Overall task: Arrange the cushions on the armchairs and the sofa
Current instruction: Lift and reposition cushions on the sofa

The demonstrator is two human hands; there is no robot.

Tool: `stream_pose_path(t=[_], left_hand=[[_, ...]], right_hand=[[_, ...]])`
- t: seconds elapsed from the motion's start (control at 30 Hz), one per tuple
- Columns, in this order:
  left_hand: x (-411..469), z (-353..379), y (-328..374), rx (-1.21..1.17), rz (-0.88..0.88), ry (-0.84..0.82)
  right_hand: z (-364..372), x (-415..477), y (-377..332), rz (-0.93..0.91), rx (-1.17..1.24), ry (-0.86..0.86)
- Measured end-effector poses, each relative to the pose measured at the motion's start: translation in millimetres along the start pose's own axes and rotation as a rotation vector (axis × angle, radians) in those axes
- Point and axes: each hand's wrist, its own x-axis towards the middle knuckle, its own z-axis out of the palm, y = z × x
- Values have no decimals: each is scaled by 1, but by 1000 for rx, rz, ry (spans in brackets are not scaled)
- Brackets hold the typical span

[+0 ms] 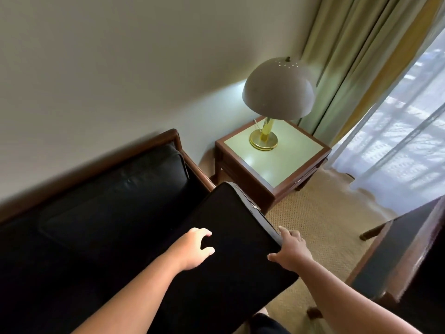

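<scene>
Cushion (236, 220), black and flat, lay at the right end of the sofa (108, 201), its right edge jutting past the seat over the carpet (325, 225). From my remote feed I saw its far corner reach near the side table (289, 169), and a zip pull showed on that edge. My left hand (192, 247) rested on the cushion's top face, fingers loosely bent with the thumb held apart, clamping nothing that I could make out. My right hand (291, 249) lay against the cushion's right edge, fingers spread, thumb touching the face. I could not tell whether the cushion sat level or raised. A domed lamp (277, 90) stood on the side table, beside the curtain (349, 56).
</scene>
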Motion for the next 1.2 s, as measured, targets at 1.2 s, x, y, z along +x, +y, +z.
stream_pose_path(t=[1.2], left_hand=[[-199,86,-71,134,-391,686]], right_hand=[[22,-128,-184,-968,-394,-130]])
